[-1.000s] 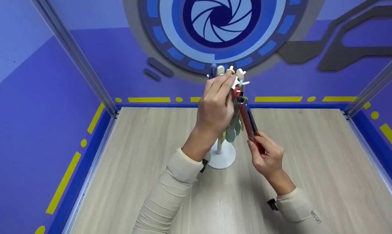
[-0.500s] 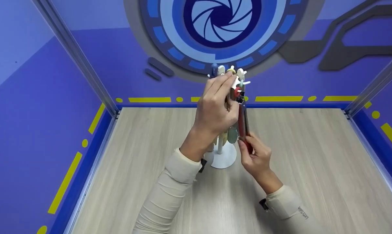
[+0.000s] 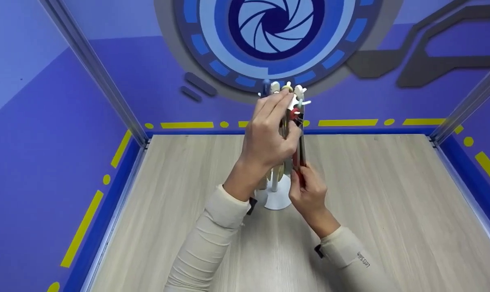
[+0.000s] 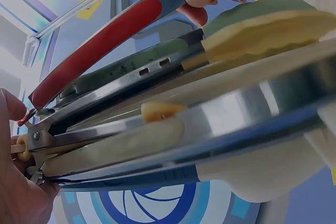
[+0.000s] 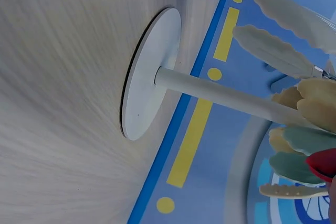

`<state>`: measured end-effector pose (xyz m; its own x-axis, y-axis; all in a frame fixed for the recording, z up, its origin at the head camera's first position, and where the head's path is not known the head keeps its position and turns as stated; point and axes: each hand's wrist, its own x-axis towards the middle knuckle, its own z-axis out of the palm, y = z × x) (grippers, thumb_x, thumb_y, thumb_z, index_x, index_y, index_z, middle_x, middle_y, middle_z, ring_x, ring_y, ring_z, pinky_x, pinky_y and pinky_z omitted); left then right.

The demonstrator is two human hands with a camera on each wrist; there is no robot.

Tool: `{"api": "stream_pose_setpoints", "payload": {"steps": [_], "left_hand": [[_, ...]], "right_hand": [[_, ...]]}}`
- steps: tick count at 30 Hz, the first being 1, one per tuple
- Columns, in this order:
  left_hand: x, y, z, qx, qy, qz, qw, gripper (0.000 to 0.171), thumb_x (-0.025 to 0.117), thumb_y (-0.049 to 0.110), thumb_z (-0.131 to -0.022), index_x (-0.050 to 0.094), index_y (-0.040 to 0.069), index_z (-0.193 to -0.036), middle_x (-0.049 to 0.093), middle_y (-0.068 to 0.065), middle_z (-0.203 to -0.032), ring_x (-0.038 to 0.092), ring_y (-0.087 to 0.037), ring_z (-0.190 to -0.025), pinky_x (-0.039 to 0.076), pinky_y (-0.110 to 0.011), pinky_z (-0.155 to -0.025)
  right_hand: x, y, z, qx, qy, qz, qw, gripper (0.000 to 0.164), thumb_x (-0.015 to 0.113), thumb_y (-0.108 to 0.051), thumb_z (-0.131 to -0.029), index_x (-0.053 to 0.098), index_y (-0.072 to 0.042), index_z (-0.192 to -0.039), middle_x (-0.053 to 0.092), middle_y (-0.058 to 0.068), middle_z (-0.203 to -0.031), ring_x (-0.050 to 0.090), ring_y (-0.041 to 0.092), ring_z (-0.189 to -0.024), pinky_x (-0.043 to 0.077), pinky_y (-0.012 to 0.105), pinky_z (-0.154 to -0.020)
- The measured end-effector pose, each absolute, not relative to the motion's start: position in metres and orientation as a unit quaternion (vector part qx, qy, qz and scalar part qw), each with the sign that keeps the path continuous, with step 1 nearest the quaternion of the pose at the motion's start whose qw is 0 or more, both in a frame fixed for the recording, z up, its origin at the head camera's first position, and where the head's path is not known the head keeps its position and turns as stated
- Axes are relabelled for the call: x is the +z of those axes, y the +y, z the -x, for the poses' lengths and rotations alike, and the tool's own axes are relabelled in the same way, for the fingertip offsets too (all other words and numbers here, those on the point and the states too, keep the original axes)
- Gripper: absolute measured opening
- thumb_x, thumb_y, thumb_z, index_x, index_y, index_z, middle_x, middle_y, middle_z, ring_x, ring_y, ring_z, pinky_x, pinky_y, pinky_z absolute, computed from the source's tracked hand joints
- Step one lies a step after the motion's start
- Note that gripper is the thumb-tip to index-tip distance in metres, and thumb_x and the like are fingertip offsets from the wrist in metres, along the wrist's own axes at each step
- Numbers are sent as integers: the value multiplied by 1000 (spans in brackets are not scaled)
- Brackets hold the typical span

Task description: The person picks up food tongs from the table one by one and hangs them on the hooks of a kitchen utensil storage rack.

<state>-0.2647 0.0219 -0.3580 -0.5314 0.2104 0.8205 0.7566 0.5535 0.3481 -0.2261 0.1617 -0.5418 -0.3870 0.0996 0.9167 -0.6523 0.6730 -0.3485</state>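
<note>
A white stand (image 3: 280, 199) with a round base and a post carries several kitchen tongs hung from hooks at its top. My left hand (image 3: 265, 140) grips the top of the stand, its thumb beside the hook end of a pair of red tongs (image 3: 296, 156). My right hand (image 3: 309, 192) pinches those red tongs near their tips, and they hang almost upright at the stand's right side. In the left wrist view the red-gripped handle (image 4: 100, 51) slants next to the other tongs, its end near my left fingers. The left hand partly hides the hooks.
Tongs with pale wavy tips (image 5: 275, 51) and green tips (image 5: 299, 167) hang around the post (image 5: 210, 90). The stand is on a wood-grain table (image 3: 180, 227). A blue and purple printed wall (image 3: 123, 81) rises behind it, with panels at both sides.
My right hand has moved left, bringing the red tongs from a slant to nearly upright against the stand. My left thumb has shifted right toward their hook end; the left fingers stay on top.
</note>
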Motion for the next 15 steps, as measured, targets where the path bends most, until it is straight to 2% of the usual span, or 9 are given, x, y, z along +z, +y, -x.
{"api": "stream_pose_setpoints", "payload": {"steps": [6,15], "left_hand": [[-357,22,265,-353,-793,300,397,47,64,13,-91,72,3,-136,71,-12,-142,63,-27,-131,53,-31,-115],[-360,27,266,-355,-792,293,402,41,61,10,-96,74,5,-134,72,-12,-141,64,-26,-129,56,-30,-111]], "right_hand": [[-539,155,229,328,-768,-189,516,18,63,-7,-103,68,9,-98,70,24,-95,64,28,-74,57,38,-63],[-535,160,238,332,-784,-169,496,5,66,3,-96,68,8,-98,70,22,-94,63,30,-75,56,43,-65]]}}
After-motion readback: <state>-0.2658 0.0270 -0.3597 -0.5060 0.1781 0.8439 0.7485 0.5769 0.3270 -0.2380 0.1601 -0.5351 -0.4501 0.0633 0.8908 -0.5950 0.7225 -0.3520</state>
